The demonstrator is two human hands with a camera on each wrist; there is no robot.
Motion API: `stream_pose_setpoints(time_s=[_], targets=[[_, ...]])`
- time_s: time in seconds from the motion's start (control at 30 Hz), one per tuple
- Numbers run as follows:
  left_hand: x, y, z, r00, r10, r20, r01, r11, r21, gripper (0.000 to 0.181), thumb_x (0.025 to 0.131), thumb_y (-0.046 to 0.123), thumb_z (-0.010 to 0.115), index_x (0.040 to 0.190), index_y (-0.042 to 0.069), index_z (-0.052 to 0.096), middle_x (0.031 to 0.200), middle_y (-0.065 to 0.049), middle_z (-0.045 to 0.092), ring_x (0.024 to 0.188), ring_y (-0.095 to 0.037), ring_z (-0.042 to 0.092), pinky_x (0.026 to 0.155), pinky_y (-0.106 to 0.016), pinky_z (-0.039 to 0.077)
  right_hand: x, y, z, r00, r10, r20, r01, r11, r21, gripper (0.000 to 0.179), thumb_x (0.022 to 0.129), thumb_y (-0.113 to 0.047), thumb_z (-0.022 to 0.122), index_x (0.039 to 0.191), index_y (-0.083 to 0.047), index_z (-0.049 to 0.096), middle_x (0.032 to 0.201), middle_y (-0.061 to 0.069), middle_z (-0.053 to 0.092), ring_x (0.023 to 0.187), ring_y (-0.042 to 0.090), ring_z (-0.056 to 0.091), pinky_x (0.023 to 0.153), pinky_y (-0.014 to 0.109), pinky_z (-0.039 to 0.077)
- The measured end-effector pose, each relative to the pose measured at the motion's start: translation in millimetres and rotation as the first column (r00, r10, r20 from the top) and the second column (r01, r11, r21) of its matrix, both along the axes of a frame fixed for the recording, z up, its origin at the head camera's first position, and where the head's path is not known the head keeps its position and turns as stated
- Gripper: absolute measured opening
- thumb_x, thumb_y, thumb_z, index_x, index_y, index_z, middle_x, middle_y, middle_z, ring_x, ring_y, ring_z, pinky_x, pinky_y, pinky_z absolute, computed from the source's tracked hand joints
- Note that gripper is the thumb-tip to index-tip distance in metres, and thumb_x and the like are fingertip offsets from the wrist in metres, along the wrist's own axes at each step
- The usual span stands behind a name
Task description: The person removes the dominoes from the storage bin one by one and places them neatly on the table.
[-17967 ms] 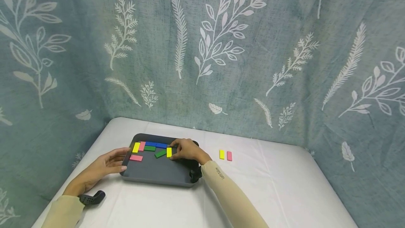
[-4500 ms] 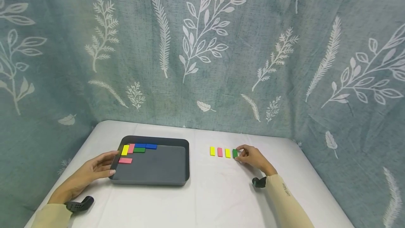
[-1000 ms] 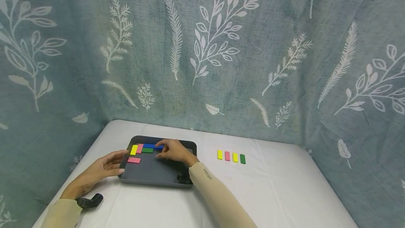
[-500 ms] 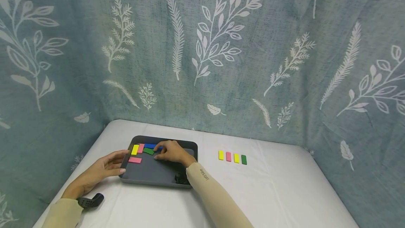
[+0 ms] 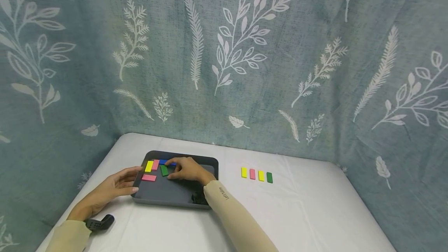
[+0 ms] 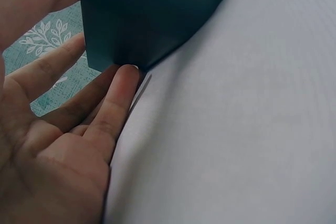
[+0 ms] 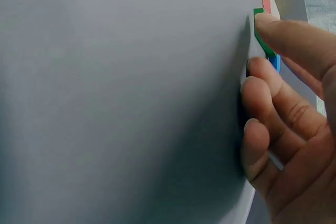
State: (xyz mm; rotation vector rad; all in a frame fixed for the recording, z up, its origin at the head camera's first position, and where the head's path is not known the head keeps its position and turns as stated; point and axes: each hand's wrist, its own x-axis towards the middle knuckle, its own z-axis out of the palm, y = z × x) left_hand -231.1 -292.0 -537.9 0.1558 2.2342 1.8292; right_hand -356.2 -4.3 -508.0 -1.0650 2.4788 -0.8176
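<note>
In the head view my right hand point(image 5: 189, 169) is inside the dark grey tray point(image 5: 171, 202), its thumb and index finger at the two ends of a green block point(image 5: 164, 170), pinching it. The green block stands slightly slanted in front of a row of blue blocks point(image 5: 163, 162), partly hidden by my fingers. In the right wrist view a fingertip presses on the green block point(image 7: 264, 39). My left hand point(image 5: 112, 188) rests its spread fingers against the tray's left side. The left wrist view shows fingertips touching the tray's wall point(image 6: 152, 14).
Inside the tray's left end lie a yellow block point(image 5: 149, 166), an upright pink block point(image 5: 155, 164) and a sideways pink block point(image 5: 149, 177). Right of the tray, on the white cloth point(image 5: 294, 213), several blocks form a row, ending with a green block point(image 5: 269, 177). A patterned curtain point(image 5: 224, 69) hangs behind.
The green block in the tray has turned from lying sideways beneath the blue row to pointing toward the person, moved by my right hand. My left hand stays at the tray.
</note>
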Motion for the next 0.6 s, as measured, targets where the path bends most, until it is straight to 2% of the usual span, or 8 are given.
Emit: stream_pose_setpoints(time_s=[0.17, 0.3, 0.6], targets=[[0.0, 0.3, -0.3, 1.0, 0.004, 0.0, -0.004, 1.0, -0.003, 0.081, 0.095, 0.028, 0.077, 0.161, 0.014, 0.032, 0.16, -0.02, 0.033, 0.141, -0.04, 0.04, 0.114, -0.053, 0.038, 0.1, -5.5, 1.4, 1.0, -0.007, -0.022, 0.008, 0.998, 0.056, 0.049, 0.092, -0.028, 0.08, 0.137, -0.02, 0.064, 0.079, -0.01, 0.067, 0.066, 0.004, 0.061, 0.06, 0.019, 0.048], [-0.6, 0.3, 0.9, 1.0, 0.001, 0.005, -0.001, 1.0, 0.0, 0.081, 0.095, 0.028, 0.076, 0.161, 0.013, 0.032, 0.161, -0.019, 0.032, 0.141, -0.04, 0.039, 0.114, -0.054, 0.038, 0.6, -7.3, 2.1, 0.999, -0.025, -0.021, 0.026, 0.998, 0.048, 0.046, 0.09, -0.026, 0.083, 0.131, -0.017, 0.066, 0.078, -0.008, 0.066, 0.066, 0.005, 0.059, 0.06, 0.019, 0.047], [-1.2, 0.7, 0.8, 1.0, 0.005, 0.013, -0.005, 1.0, -0.004, 0.082, 0.094, 0.028, 0.078, 0.161, 0.013, 0.032, 0.161, -0.019, 0.032, 0.142, -0.04, 0.039, 0.115, -0.055, 0.037, 4.9, -7.4, 2.8, 0.999, -0.054, -0.01, 0.054, 0.998, 0.039, 0.046, 0.089, -0.028, 0.084, 0.131, -0.016, 0.068, 0.077, -0.006, 0.064, 0.064, 0.006, 0.055, 0.058, 0.019, 0.045]])
